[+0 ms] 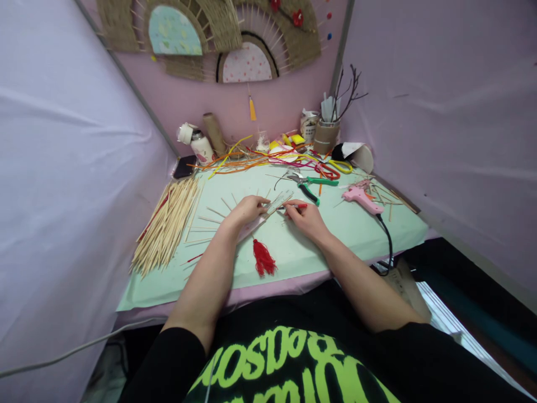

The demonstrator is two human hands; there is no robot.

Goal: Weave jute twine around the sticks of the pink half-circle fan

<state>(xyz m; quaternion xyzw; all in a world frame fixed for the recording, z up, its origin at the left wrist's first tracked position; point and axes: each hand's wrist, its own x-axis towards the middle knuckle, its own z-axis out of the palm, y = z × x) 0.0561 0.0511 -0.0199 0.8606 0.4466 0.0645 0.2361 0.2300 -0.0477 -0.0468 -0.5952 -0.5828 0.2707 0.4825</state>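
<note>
My left hand (250,209) is closed at the near end of a clear, ruler-like strip (282,198), its fingertips against the strip. My right hand (308,219) grips a slim pen (301,206) with a red end, its tip close to the strip. Beneath my left hand and forearm lies a fan-shaped piece with thin sticks (216,212) spreading out to the left; its middle is mostly covered. A red tassel (264,258) rests on the pale green table cover just below it.
On the left is a heap of wooden sticks (168,224). Green-handled pliers (312,183) lie beyond my right hand, and a pink glue gun (363,198) with a black cord is farther right. Colourful pipe cleaners (251,159), a bottle (202,147) and a twig-filled holder (326,136) line the back.
</note>
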